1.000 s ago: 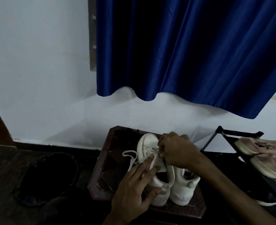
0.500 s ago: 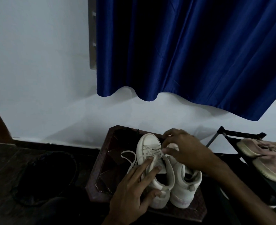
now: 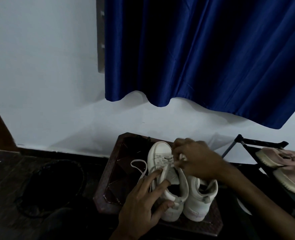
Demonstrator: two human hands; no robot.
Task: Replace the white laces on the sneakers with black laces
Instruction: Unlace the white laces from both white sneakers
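Sneakers (image 3: 200,200): we find both white shoes side by side on the dark wooden stool (image 3: 108,181), toes toward the wall.

Left hand (image 3: 143,205): fingers spread and nearly straight. They press on the lacing area of the left sneaker (image 3: 160,153), with the thumb against its heel side, to steady it.

Right hand (image 3: 200,161): fingers curled. They pinch the white lace (image 3: 138,166) at the eyelets of the left sneaker. Motion blur hides which eyelet row is being worked.

Progress, in our judgement: early.
- The white lace is untied; one loose loop lies to the left of the shoe on the stool.
- Several crossings remain threaded near the toe, so removal from the left sneaker is only partly done.
- The lacing of the other sneaker is covered by the right hand; we cannot tell its state.
- We cannot make out any black lace in this dim view. All relacing remains.
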